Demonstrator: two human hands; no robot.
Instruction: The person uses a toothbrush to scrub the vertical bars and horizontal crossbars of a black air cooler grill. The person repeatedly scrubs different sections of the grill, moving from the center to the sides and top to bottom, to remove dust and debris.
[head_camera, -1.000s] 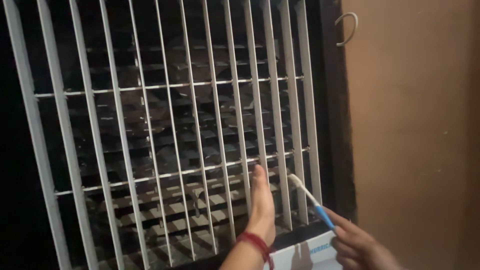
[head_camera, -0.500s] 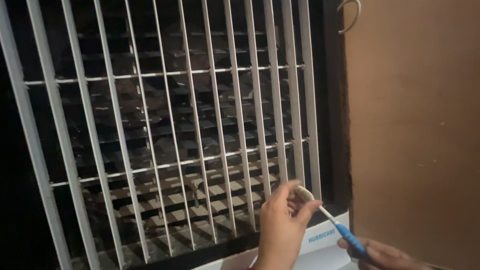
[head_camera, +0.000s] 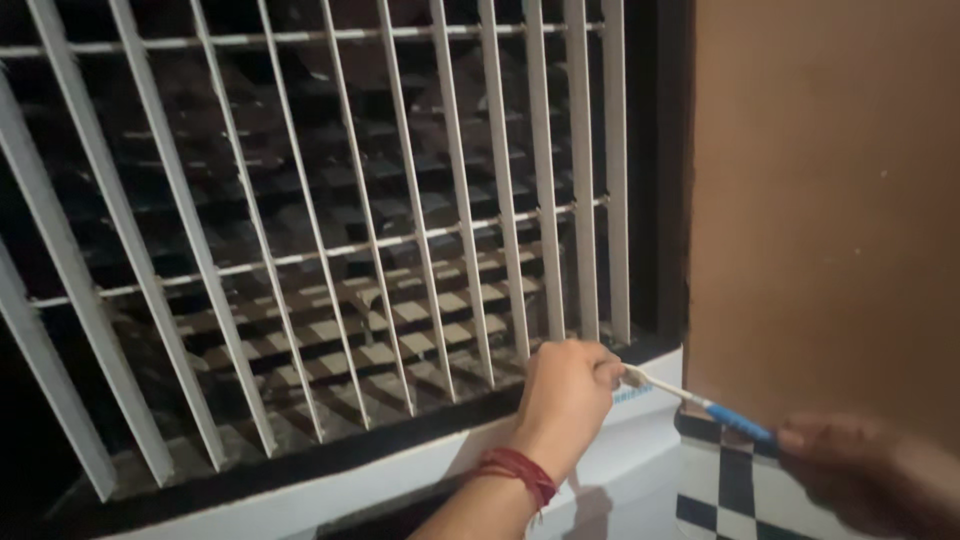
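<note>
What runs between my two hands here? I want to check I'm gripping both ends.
In the head view, a toothbrush spans the gap: the left hand closes on its bristle end, the right hand holds the blue handle.

Grille (head_camera: 420, 200): thin slats that look like painted metal or plastic, off-white, matt, slightly dusty.
Pad behind the grille (head_camera: 330, 260): dark honeycomb mesh, rough and dull, with paler patches low down.
Cooler body (head_camera: 400, 480): white moulded plastic, smooth, faintly glossy, below a black matt frame strip.
Toothbrush (head_camera: 700, 402): smooth plastic handle, white along the neck and blue at the grip; the head is hidden in the left hand (head_camera: 565, 395).
Wrist thread (head_camera: 518, 470): red twisted cord, fibrous and matt.
Wall (head_camera: 830, 200): brown painted plaster, matt, lightly speckled.
Tiles (head_camera: 735, 490): black and white checks, smooth and glazed.
Right hand (head_camera: 860, 470): blurred and in shadow.
</note>
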